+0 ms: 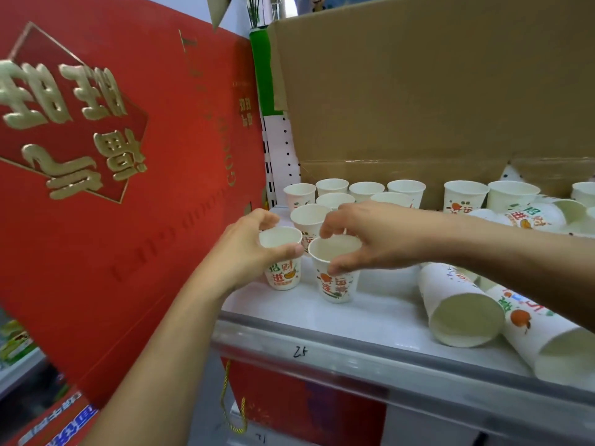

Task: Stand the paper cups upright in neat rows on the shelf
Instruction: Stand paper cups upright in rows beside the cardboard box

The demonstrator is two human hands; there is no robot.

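Note:
Two white printed paper cups stand upright near the front left of the white shelf (370, 313). My left hand (249, 249) grips the left cup (283, 272) round its rim. The right cup (336, 278) is pinched at its rim between the thumb and fingers of my right hand (370, 235). Behind them several upright cups (365, 189) stand in rows toward the back left. Two stacks of cups lie on their sides at the front right, one nearer stack (457, 304) and one at the edge (547, 333).
A large red gift box (112, 188) leans at the shelf's left end. A brown cardboard sheet (434, 91) backs the shelf. More upright and tipped cups (512, 194) crowd the back right. A grey price rail (354, 352) runs along the shelf's front edge.

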